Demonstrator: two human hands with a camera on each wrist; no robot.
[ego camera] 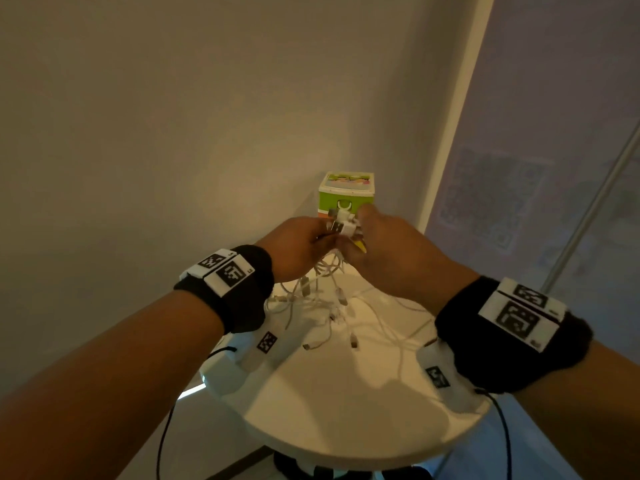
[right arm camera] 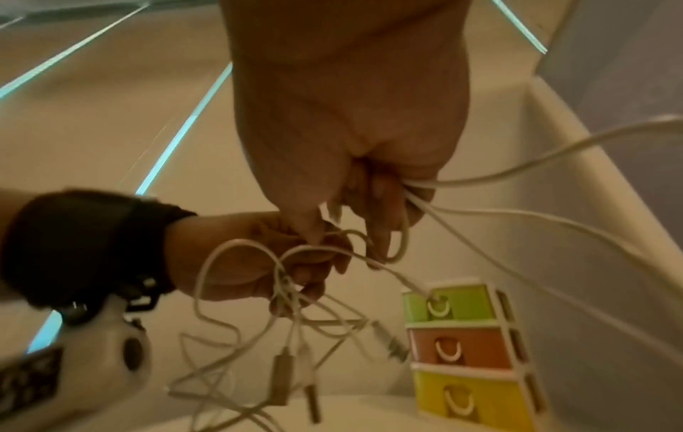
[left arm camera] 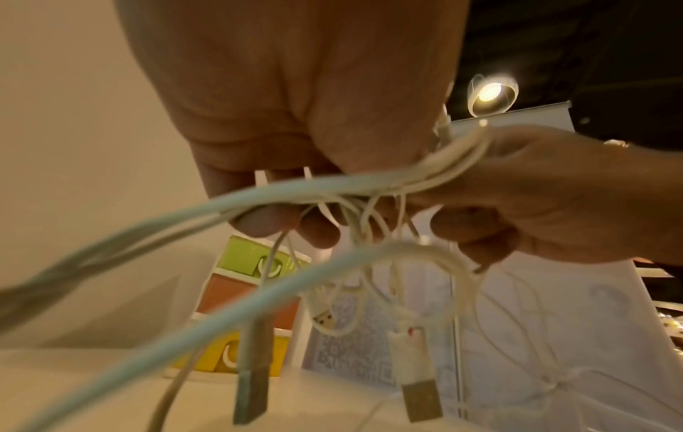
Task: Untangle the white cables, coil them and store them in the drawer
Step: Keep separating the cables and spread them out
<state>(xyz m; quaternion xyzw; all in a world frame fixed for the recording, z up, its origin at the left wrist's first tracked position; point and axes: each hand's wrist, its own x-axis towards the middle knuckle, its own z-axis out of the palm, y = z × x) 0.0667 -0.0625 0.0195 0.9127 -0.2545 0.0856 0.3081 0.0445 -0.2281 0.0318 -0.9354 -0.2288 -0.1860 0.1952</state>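
A tangle of white cables (ego camera: 325,296) hangs from both hands above the round white table (ego camera: 346,410), with several USB plugs dangling. My left hand (ego camera: 304,244) grips the bundle (left arm camera: 332,190) with curled fingers. My right hand (ego camera: 374,244) pinches strands (right arm camera: 417,187) of the same tangle right beside it. Small white plugs (ego camera: 343,220) stick up between the two hands. Behind them stands a small drawer unit (ego camera: 346,192) with green (right arm camera: 451,301), orange (right arm camera: 462,347) and yellow (right arm camera: 469,394) drawers, all closed.
The table sits in a corner: a beige wall (ego camera: 173,133) on the left and a pale panel (ego camera: 554,168) with a faint QR pattern on the right. Loose cable ends (ego camera: 381,327) trail over the tabletop.
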